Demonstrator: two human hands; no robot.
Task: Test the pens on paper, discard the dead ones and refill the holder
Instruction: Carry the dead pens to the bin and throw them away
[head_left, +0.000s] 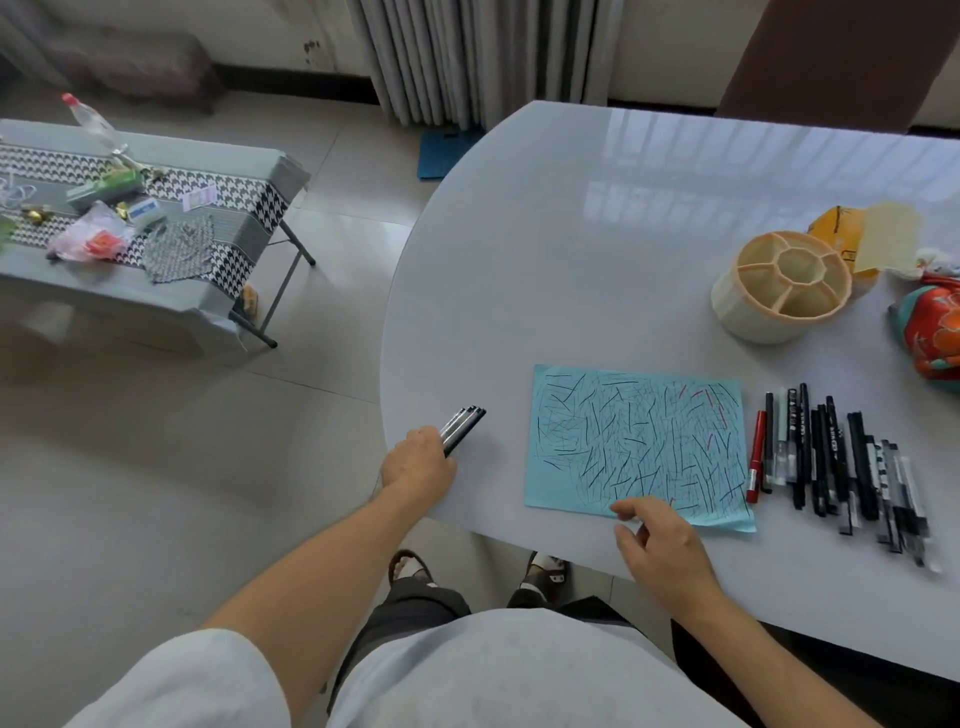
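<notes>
Left of paper (639, 441), at table (571, 234) edge: left hand (418, 462) clenched round pen bundle (464, 428), tips angled up-right toward holder (784, 286). Right hand (660, 545) loose, empty, fingertips on paper's near edge. Pen row (841, 462) right of paper, nearer right hand; holder beyond, empty.

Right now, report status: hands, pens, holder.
Left hand shut on small bundle of pens at table edge. Right hand open, fingertips on blue paper. Row of pens right of paper; holder empty, nothing in the way.

One paper (639, 441), one holder (782, 286), two hands, many pens (841, 462)
</notes>
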